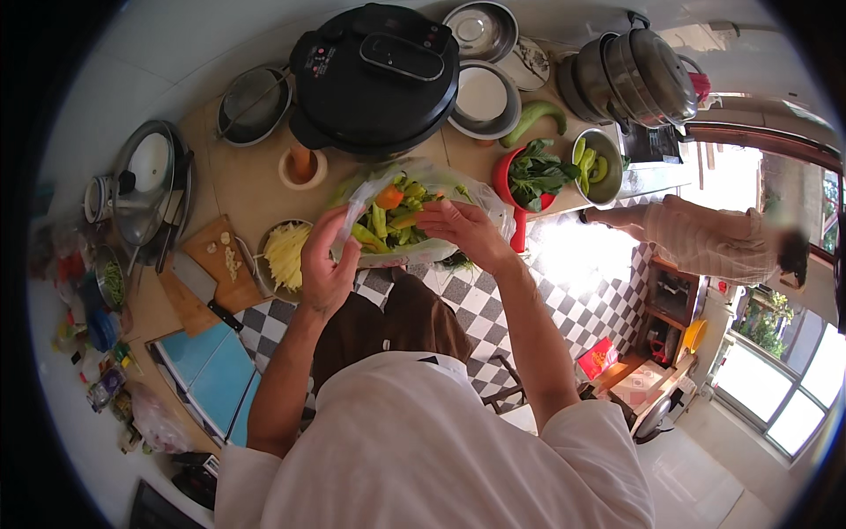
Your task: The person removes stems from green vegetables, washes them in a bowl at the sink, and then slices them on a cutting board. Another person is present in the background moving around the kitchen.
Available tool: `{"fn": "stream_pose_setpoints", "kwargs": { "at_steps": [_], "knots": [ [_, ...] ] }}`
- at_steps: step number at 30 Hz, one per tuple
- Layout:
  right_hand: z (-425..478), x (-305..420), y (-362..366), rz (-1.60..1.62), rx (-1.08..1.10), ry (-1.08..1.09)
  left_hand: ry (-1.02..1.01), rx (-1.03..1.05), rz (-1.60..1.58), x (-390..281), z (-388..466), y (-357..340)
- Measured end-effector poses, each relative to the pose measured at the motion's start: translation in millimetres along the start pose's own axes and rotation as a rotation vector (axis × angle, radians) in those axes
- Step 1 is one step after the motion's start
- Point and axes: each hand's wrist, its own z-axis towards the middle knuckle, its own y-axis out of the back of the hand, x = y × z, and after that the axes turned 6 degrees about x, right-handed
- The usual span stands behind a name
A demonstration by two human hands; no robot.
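A clear plastic bag (433, 254) gapes at the counter's front edge, with green peppers (378, 218) and an orange-red pepper (389, 197) inside. My left hand (330, 258) grips the bag's left rim between thumb and fingers. Over the right part of the opening is my right hand (466, 231), its fingers reaching in beside the peppers; whether they hold one I cannot tell. Left of the bag, a bowl holds pale shredded vegetable (287, 256). To its right, a red strainer or pan (503, 178) carries leafy greens (537, 175), beside a metal bowl (609, 192) with green peppers.
A large black electric cooker (377, 86) stands behind the bag. A cleaver (198, 278) lies on a wooden cutting board (241, 284) with chopped garlic at the left. Steel pots (634, 79) sit at the back right. Another person (707, 238) stands at the right on the checkered floor.
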Motion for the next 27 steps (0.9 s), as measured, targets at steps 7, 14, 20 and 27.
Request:
{"fn": "stream_pose_setpoints", "kwargs": {
  "at_steps": [7,14,20,27],
  "knots": [
    [45,-70,-29,-1.417,0.025,0.079,-0.076,0.029,0.061,5,2,-4],
    [36,-21,-23,-1.467,-0.035,0.038,0.084,-0.060,-0.077,4,-5,-5],
    [-5,-3,20,-0.318,-0.035,0.073,0.061,-0.120,-0.063,12,5,-2],
    [-10,0,12,-1.125,-0.111,0.315,0.120,-0.002,-0.236,2,6,6]
  ]
}}
